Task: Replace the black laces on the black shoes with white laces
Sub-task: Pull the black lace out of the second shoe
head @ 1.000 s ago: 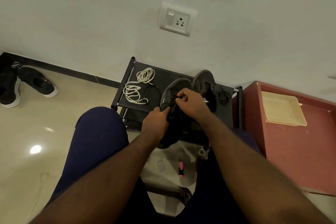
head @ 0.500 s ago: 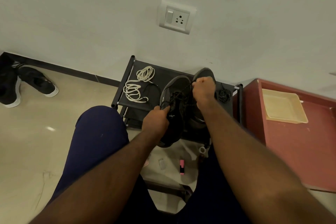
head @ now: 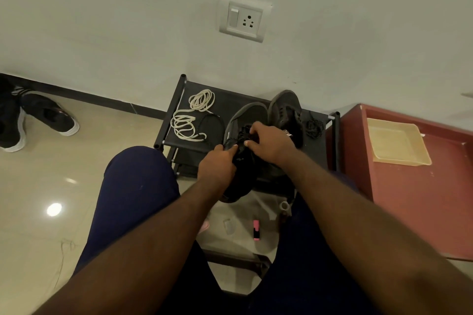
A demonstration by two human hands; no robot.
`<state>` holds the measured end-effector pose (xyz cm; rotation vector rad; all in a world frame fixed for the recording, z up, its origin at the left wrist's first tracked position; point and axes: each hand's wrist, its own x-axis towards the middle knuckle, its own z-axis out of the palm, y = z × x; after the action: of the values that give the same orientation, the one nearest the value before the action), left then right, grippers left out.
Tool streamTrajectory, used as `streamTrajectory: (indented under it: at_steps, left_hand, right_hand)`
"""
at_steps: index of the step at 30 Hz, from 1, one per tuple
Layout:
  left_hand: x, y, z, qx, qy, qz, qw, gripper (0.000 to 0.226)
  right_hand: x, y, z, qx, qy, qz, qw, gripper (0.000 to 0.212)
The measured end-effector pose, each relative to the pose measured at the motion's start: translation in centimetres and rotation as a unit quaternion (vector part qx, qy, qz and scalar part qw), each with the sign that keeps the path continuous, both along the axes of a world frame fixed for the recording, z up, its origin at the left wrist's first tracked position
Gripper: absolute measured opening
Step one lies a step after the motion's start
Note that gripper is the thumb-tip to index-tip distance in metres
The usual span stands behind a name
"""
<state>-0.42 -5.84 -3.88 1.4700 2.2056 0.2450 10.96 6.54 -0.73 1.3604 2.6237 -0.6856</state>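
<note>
Fingers (head: pixel 256 129) of my right hand (head: pixel 272 144) pinch the black lace (head: pixel 239 137), surely limp, at the eyelets; my left hand (head: pixel 217 167) clamps the soft-looking shoe (head: pixel 247 116).

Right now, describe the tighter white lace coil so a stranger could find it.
Below the wall socket stands a black shoe rack. At its left end lie two white bundles. The tight coil lies nearer the wall, small and round; the loose bundle sprawls in long loops.

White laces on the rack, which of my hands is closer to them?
Left. The left hand grips the shoe just right of the white laces; the right hand pinches the black lace farther right.
</note>
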Motion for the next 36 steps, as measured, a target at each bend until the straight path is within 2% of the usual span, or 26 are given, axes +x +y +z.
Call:
streamTrajectory:
  at_steps: [4, 6, 8, 9, 10, 12, 13, 15, 16, 19, 23, 26, 29, 31, 33, 36]
  left_hand:
    - [0.2, -0.1, 0.1, -0.001, 0.002, -0.006, 1.0, 0.058]
    - [0.1, -0.2, 0.1, -0.004, 0.0, -0.002, 1.0, 0.059]
    - [0.1, -0.3, 0.2, -0.005, -0.003, 0.004, 1.0, 0.058]
    - [0.0, -0.2, 0.2, -0.005, -0.005, 0.006, 1.0, 0.058]
    - [0.0, -0.2, 0.3, -0.005, -0.009, 0.007, 1.0, 0.058]
    - [0.1, -0.2, 0.4, -0.003, -0.017, 0.009, 1.0, 0.058]
    - [0.2, -0.2, 0.4, 0.002, -0.021, 0.013, 1.0, 0.057]
    - [0.2, -0.3, 0.5, 0.025, -0.033, 0.031, 0.999, 0.053]
    - [0.2, -0.3, 0.6, 0.034, -0.037, 0.044, 0.998, 0.05]
    - [0.2, 0.0, 0.3, 0.049, -0.072, 0.089, 0.992, 0.044]
    - [-0.2, 0.3, 0.0, 0.071, -0.108, 0.148, 0.981, 0.032]
    - [-0.2, 0.1, 0.5, 0.063, -0.124, 0.142, 0.98, 0.035]
    - [-0.2, 0.0, 1.1, 0.05, -0.12, 0.127, 0.983, 0.038]
    - [-0.5, 0.0, 0.7, 0.04, -0.15, 0.164, 0.974, 0.026]
    - [-1.2, -0.1, -0.3, 0.037, -0.213, 0.237, 0.947, 0.014]
    - [-1.5, 0.0, -0.7, 0.037, -0.232, 0.248, 0.94, 0.009]
  right_hand:
    - [-0.8, 0.4, 1.3, 0.127, -0.117, 0.13, 0.976, 0.014]
    - [-1.3, 0.5, 1.9, 0.134, -0.125, 0.153, 0.971, 0.013]
    - [-1.2, 1.6, 1.9, 0.116, -0.057, 0.062, 0.99, 0.013]
    - [-1.0, 2.6, 2.0, 0.099, 0.003, -0.035, 0.995, 0.015]
    - [-0.8, 3.5, 2.4, 0.079, 0.083, -0.14, 0.984, 0.017]
    - [-0.2, 5.0, 3.6, 0.01, 0.252, -0.305, 0.918, 0.021]
    - [0.1, 4.9, 4.1, -0.034, 0.32, -0.351, 0.879, 0.024]
    - [0.5, 3.2, 4.7, -0.121, 0.381, -0.389, 0.83, 0.03]
    - [0.8, 1.9, 4.5, -0.151, 0.378, -0.389, 0.826, 0.033]
    - [1.8, -1.7, 2.1, -0.162, 0.313, -0.346, 0.869, 0.037]
    - [2.0, -5.2, -0.2, -0.041, 0.222, -0.255, 0.94, 0.021]
    - [1.2, -6.4, -0.3, -0.017, 0.094, -0.175, 0.98, 0.038]
    - [1.5, -6.6, -0.4, 0.007, 0.012, -0.147, 0.989, 0.034]
    - [1.7, -6.5, -0.7, -0.022, 0.048, -0.209, 0.976, 0.026]
    - [1.5, -6.5, -0.8, -0.045, 0.089, -0.261, 0.96, 0.021]
    - [1.3, -6.6, -0.6, -0.042, 0.069, -0.232, 0.969, 0.02]
